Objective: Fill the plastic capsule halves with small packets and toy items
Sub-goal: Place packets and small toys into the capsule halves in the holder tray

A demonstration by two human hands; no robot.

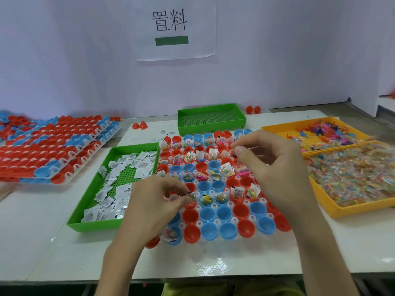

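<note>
– White table (32, 221), glossy. What is on it, biggest first?

– At far left, a stack (53, 150) of racks loaded with red and blue capsule halves. At right, two yellow perforated trays: the far one (277, 127) holds small bright plastic toys, and the near one (342, 211) holds crinkly clear bead packets. In the centre is a translucent rack (217, 222) of round cups, each seating a smooth, hollow red or blue half (224, 212). The far rows are mostly filled and the near rows mostly bare. Just left of it, a green tray (92, 226) holds flat white printed sachets.

– And the hands?

– Both are over the rack. The left hand (154, 201) is over the near-left part, thumb and fingertips closed narrowly on one clear packet (192, 195). The right hand (273, 167) is over the far right, thumb tip pressed to forefinger. I cannot tell whether anything is between them.

– Where does the packet lie relative to a cup?

– Just above a red half (189, 205), whose rim shows under the fingertips. Bare blue halves sit just to the right. The packet is too small to tell its long axis. The left hand is the nearer one, so a short drop downward looks like the next move. The thin film could catch on the rim.
</note>
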